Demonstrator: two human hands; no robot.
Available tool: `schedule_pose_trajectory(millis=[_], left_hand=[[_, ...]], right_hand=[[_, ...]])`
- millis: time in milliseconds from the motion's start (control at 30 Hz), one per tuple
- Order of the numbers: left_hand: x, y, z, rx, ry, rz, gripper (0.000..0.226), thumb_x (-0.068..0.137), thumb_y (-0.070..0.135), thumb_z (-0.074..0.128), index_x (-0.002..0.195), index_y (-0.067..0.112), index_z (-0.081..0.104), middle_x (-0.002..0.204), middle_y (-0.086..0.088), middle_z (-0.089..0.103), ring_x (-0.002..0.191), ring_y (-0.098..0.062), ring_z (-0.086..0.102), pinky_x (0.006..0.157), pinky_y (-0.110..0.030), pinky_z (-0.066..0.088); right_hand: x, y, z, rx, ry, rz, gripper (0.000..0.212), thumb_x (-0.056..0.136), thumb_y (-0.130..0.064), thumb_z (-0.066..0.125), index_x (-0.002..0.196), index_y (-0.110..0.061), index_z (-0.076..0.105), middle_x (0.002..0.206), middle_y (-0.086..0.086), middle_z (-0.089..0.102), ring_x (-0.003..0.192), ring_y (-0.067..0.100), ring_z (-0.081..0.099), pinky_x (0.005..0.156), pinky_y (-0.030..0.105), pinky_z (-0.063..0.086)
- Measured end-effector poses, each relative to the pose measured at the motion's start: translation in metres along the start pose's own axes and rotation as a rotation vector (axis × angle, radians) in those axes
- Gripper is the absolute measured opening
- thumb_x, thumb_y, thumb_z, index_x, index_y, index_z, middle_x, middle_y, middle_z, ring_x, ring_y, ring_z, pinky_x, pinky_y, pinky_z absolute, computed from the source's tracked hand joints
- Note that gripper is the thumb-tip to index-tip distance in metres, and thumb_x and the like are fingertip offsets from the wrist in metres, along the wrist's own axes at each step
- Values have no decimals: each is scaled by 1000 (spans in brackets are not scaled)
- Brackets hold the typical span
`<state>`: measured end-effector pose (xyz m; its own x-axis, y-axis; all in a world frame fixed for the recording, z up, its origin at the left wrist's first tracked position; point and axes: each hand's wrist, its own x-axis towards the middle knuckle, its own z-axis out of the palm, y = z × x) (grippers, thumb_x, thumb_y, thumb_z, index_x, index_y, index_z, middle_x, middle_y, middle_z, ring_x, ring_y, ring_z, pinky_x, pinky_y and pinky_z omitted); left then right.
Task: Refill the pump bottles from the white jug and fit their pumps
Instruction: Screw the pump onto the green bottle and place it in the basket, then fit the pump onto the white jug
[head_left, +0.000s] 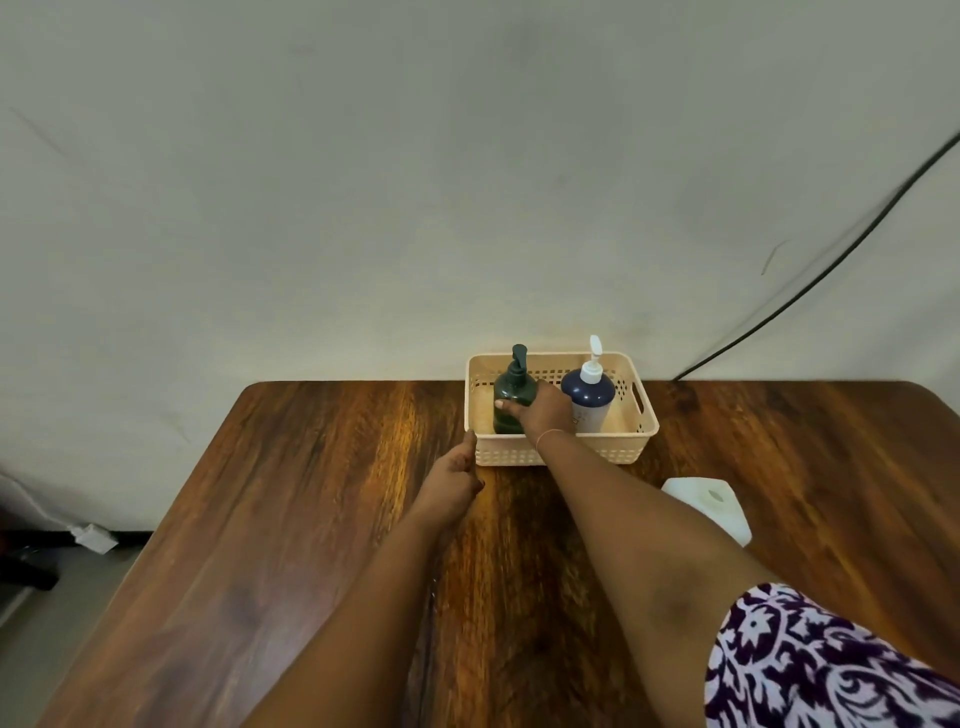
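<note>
— While the right hand (543, 408) wraps the dark green pump bottle (511, 402) inside the cream basket (641, 434), where's the other?

— Left hand (452, 480), loosely curled, fingertip touching the basket's near-left corner; it seems to hold nothing.

— And the jug?

— White jug (719, 506) sits on the table (311, 493), near the basket. The navy bottle (589, 402) stands beside the green one.
</note>
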<state>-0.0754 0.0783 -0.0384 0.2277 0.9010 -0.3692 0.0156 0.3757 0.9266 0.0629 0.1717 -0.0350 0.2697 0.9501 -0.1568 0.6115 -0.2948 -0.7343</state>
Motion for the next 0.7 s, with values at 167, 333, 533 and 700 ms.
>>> schedule_pose_trajectory(millis=[167,333,533,700], left_hand=[[-7,6,16,-36,12,-5,62,91,-12,37,145,17,32,128,-7,57,107,-14,60,79,-23,53],[-13,-4,25,24,24,15,66,90,-15,32,148,16,28,130,-3,56,108,-9,58,79,-21,54],[-31,-27,39,129,51,40,56,93,-6,37,145,16,35,134,-9,55,120,-19,55,100,-38,49],[-48,-38,51,219,52,13,51,94,-5,34,143,9,36,143,-17,46,128,-28,48,105,-43,46]], right_hand=[[-28,6,-6,66,106,-82,50,80,-35,69,117,-6,55,118,14,63,111,32,56,89,35,45],[-74,16,-1,78,182,-183,37,83,-34,66,110,-9,59,109,10,67,103,27,60,81,28,45],[-125,38,8,81,187,-141,36,87,-32,59,119,-14,57,118,5,63,113,22,57,93,31,48],[-156,56,5,102,176,-92,46,89,-39,54,126,-11,53,125,7,61,116,22,56,93,28,46]])
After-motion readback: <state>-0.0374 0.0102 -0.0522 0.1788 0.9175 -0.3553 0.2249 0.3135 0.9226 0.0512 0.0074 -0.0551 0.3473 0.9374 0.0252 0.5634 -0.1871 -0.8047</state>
